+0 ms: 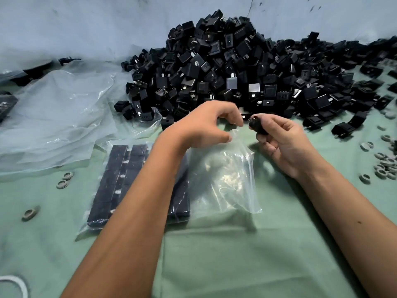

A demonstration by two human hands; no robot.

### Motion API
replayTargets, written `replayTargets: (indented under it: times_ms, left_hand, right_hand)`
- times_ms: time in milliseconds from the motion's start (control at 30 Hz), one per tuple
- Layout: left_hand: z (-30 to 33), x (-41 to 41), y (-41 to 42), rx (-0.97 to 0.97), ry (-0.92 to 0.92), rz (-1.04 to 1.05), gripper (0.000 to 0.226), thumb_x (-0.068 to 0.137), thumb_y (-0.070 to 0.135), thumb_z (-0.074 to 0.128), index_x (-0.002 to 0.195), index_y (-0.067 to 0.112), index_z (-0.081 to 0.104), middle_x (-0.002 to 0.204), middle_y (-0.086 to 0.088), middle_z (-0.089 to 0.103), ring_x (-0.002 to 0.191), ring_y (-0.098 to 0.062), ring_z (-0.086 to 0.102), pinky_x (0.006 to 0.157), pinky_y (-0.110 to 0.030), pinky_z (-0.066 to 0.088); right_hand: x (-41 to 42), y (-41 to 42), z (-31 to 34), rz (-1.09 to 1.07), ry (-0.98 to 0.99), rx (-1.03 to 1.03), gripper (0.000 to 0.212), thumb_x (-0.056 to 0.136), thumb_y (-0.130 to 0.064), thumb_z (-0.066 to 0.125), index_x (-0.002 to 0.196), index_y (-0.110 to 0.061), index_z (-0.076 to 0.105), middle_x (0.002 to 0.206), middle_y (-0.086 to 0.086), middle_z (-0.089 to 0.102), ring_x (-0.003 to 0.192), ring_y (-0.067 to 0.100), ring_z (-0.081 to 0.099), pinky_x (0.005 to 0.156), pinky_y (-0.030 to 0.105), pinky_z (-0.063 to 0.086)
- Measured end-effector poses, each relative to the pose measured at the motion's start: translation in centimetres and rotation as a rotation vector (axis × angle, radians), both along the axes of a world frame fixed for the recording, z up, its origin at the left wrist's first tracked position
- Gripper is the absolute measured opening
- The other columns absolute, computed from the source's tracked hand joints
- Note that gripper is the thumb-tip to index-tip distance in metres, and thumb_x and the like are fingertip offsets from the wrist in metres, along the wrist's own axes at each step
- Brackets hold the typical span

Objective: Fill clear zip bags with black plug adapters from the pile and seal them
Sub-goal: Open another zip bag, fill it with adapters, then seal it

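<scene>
no legible text, labels or numbers anywhere

Black plug adapters (247,67), clear zip bag (227,175), green cloth (236,254), seemingly grey-white rings (384,166)

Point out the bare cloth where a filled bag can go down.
Bare green cloth lies near, between both forearms, below the empty zip bag. Another patch lies left of the filled bag, dotted with a few grey rings. Crowded: the adapter pile behind, rings at right.
</scene>
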State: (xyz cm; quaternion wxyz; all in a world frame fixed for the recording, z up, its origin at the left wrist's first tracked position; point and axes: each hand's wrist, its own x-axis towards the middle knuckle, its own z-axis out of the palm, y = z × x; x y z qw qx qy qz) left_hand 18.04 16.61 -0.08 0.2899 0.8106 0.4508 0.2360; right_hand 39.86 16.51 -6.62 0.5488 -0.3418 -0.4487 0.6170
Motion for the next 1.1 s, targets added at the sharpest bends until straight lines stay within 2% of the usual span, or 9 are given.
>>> replayTargets:
  times_ms: [167,367,467,633,733,833,900,1000,1100]
  left_hand:
    - [0.1,0.4,-0.2,-0.074,0.147,-0.037,0.054,0.080,-0.004,0.056,0.103,0.040,0.076,0.115,0.004,0.058,0.099,-0.003,0.054,0.080,-0.022,0.042]
    - [0.6,0.0,-0.2,-0.034,0.140,-0.041,0.040,0.083,0.002,0.063,0.092,0.041,0.071,0.118,-0.007,0.059,0.118,-0.020,0.045,0.093,-0.035,0.044]
    - [0.7,0.1,-0.3,-0.009,0.157,-0.053,0.027,0.082,0.015,0.075,0.086,0.041,0.068,0.121,-0.004,0.058,0.125,-0.020,0.042,0.108,-0.043,0.039]
    - [0.8,0.3,-0.2,0.027,0.123,-0.075,0.022,0.075,0.021,0.082,0.077,0.038,0.069,0.122,-0.003,0.059,0.125,-0.021,0.051,0.110,-0.046,0.040]
    - [0.8,-0.1,-0.1,0.019,0.075,-0.050,0.019,0.077,0.015,0.083,0.080,0.031,0.074,0.123,-0.001,0.060,0.122,-0.017,0.055,0.111,-0.044,0.041]
    - [0.8,-0.4,-0.1,0.016,0.050,-0.039,0.015,0.077,0.015,0.084,0.082,0.027,0.076,0.121,0.002,0.063,0.122,-0.014,0.056,0.111,-0.043,0.041]
    - [0.9,-0.4,-0.2,0.014,0.033,-0.042,0.014,0.076,0.016,0.084,0.082,0.026,0.077,0.119,0.003,0.065,0.121,-0.012,0.057,0.111,-0.043,0.041]
    - [1.1,-0.5,-0.2,0.014,0.007,-0.051,0.011,0.076,0.016,0.082,0.083,0.023,0.078,0.118,0.005,0.066,0.119,-0.009,0.058,0.110,-0.040,0.043]
    - [1.1,-0.8,-0.1,-0.003,-0.008,-0.031,0.011,0.079,0.015,0.082,0.086,0.022,0.078,0.114,0.007,0.068,0.115,-0.005,0.060,0.106,-0.033,0.045]
  right_hand:
    - [3.0,0.6,0.0,0.098,-0.229,-0.006,0.032,0.069,-0.012,0.081,0.100,-0.019,0.082,0.093,0.006,0.074,0.073,0.015,0.066,0.072,0.022,0.059]
    - [3.0,0.0,0.6,0.332,-0.544,0.112,0.038,0.068,-0.007,0.083,0.105,-0.014,0.079,0.109,0.015,0.078,0.089,0.025,0.070,0.065,0.023,0.058]
    - [2.1,-0.7,1.1,0.504,-0.541,0.159,0.039,0.076,0.001,0.080,0.114,-0.004,0.074,0.110,0.025,0.075,0.090,0.031,0.068,0.076,0.038,0.061]
    - [0.4,-2.0,1.9,0.523,-0.631,0.243,0.035,0.077,-0.007,0.087,0.110,-0.003,0.076,0.104,0.041,0.066,0.089,0.042,0.063,0.084,0.063,0.047]
    - [-1.0,-2.9,2.2,0.556,-0.607,0.249,0.031,0.077,-0.003,0.085,0.106,-0.003,0.077,0.102,0.023,0.077,0.095,0.041,0.074,0.085,0.045,0.060]
    - [-2.3,-3.5,1.9,0.561,-0.645,0.293,0.033,0.076,0.002,0.087,0.107,-0.001,0.076,0.100,0.023,0.077,0.097,0.042,0.075,0.088,0.047,0.062]
    - [-3.2,-3.9,1.9,0.530,-0.669,0.340,0.033,0.076,-0.005,0.088,0.107,-0.005,0.077,0.092,0.019,0.077,0.087,0.041,0.075,0.083,0.050,0.062]
    - [-3.9,-4.3,2.1,0.495,-0.661,0.406,0.027,0.072,-0.016,0.093,0.092,-0.029,0.080,0.070,0.004,0.070,0.065,0.020,0.067,0.063,0.035,0.057]
    - [-4.0,-4.4,2.1,0.564,-0.710,0.408,0.027,0.073,-0.022,0.095,0.094,-0.013,0.080,0.075,0.003,0.073,0.070,0.019,0.070,0.065,0.038,0.057]
